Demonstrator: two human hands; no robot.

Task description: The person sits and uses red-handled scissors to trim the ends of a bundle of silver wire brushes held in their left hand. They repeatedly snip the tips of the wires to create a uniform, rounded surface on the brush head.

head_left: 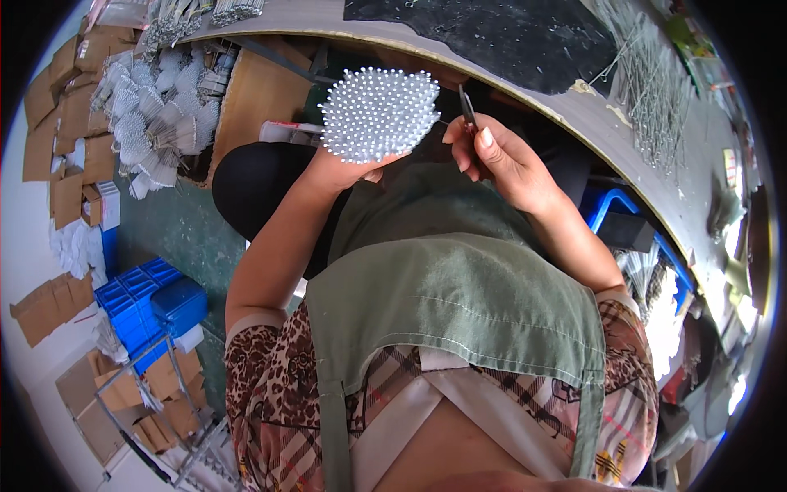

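Observation:
A thick bundle of white-tipped stems [379, 115] fans out above my lap, its round tips facing up. My left hand [340, 170] is closed around it from below, and the stems' lower ends are hidden. To its right, my right hand [510, 164] grips a slim dark hand tool [467, 108] between thumb and fingers. The tool points up and away from me, a short gap from the bundle. Whether it is scissors, pliers or tweezers I cannot make out.
A curved worktable [525, 98] runs ahead and to the right, with a black mat [492, 41] and loose thin wires [648, 98] on it. Several similar bundles [164, 115] are piled at far left. Blue crates [135, 303] and cardboard boxes [74, 115] stand left; a blue bin [602, 205] sits under the table.

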